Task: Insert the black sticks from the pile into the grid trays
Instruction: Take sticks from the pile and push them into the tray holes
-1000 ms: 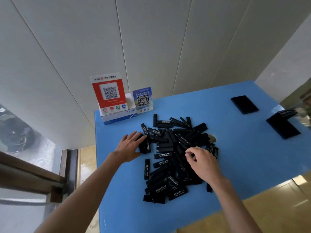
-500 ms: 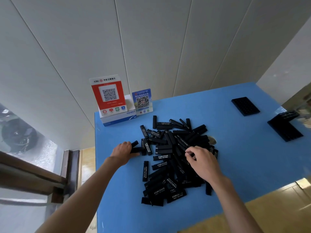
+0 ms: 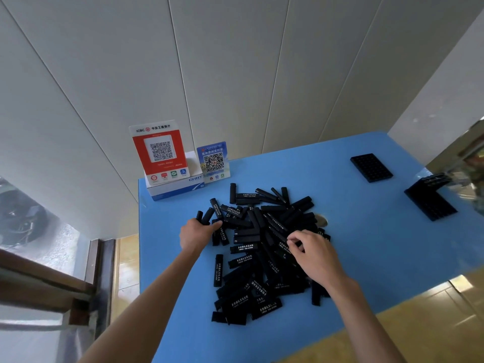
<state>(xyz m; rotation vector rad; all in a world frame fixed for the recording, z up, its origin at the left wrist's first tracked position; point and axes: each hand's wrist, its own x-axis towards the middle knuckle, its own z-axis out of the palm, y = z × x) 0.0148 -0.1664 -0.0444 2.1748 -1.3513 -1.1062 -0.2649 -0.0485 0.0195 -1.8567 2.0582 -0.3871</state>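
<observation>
We see our own two forearms, bare from the lower edge of the view up to the wrists, with no sleeve covering them. Our left hand (image 3: 195, 235) and right hand (image 3: 318, 254) are bare too: we can make out no glove, ring, watch or band on either.

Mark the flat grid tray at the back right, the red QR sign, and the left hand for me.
flat grid tray (image 3: 371, 167), head view, middle of its holed top face.
red QR sign (image 3: 159, 153), head view, on the QR code panel.
left hand (image 3: 195, 235), head view, back of the hand, gripping sticks.
</observation>
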